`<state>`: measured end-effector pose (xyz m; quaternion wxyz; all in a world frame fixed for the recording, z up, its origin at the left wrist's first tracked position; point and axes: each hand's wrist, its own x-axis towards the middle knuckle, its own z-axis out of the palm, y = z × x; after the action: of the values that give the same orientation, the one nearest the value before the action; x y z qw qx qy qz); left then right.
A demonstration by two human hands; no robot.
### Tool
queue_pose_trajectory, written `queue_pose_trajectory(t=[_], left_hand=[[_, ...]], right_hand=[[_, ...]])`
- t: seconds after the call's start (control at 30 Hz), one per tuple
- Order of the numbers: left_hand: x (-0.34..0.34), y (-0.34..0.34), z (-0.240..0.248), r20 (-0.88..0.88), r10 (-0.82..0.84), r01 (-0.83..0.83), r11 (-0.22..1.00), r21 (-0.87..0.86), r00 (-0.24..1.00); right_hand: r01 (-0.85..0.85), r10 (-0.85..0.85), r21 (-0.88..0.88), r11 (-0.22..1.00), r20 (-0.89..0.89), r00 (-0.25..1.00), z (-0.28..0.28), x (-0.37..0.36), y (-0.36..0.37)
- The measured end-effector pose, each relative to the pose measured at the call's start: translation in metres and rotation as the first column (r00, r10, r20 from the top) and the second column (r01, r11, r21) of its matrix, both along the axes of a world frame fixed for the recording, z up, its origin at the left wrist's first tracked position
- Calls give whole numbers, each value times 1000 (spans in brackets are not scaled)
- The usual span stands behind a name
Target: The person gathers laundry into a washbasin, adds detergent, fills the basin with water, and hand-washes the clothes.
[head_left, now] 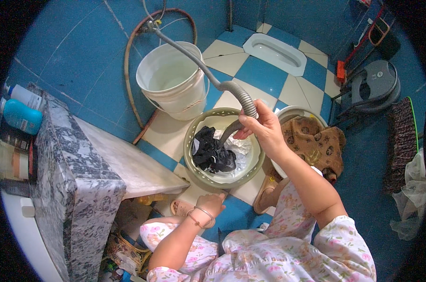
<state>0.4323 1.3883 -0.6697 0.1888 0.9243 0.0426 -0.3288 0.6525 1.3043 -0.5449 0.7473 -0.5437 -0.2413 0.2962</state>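
A grey flexible hose [239, 94] runs from the wall pipe down to the basin. My right hand [264, 127] grips it near its bend, fingers wrapped round the ribbed part. The hose's lower end hangs into an olive-green basin with a perforated rim [190, 160]; its mouth is hidden among the cloth. Inside lie a black cloth [208, 152] and whitish wet cloth [243, 149]. Closer to me, my left hand [210, 204], with bracelets at its wrist, is loosely curled above the floor by my knee, apart from the basin and visibly holding nothing.
A white bucket of water [175, 101] stands behind the basin, left. To the right, brown patterned cloth [311, 141] drapes over a pale tub [323, 123]. A marble-edged counter [100, 183] juts in at left. A squat toilet [276, 54] and grey folding stools [370, 89] are farther off.
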Motion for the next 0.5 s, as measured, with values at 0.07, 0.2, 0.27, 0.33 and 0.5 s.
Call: queue_pose_trajectory(t=[0.07, 0.2, 0.27, 0.33, 0.5], left_hand=[[-2, 1, -4, 50, -2, 2, 1000, -7, 999], [-1, 0, -3, 29, 6, -6, 1000, -6, 1000], [0, -1, -3, 35, 3, -3, 1000, 0, 999], [2, -1, -4, 28, 4, -4, 1000, -3, 1000], [2, 0, -4, 26, 3, -3, 1000, 22, 1000]], right_hand=[[-7, 7, -2, 1000, -10, 1000, 0, 0, 0], [-7, 7, 2, 1000, 1, 1000, 1, 0, 0], [-2, 1, 6, 1000, 3, 1000, 1, 0, 0], [1, -1, 13, 1000, 5, 1000, 2, 2, -1], [0, 0, -18, 1000, 10, 1000, 1, 5, -1]])
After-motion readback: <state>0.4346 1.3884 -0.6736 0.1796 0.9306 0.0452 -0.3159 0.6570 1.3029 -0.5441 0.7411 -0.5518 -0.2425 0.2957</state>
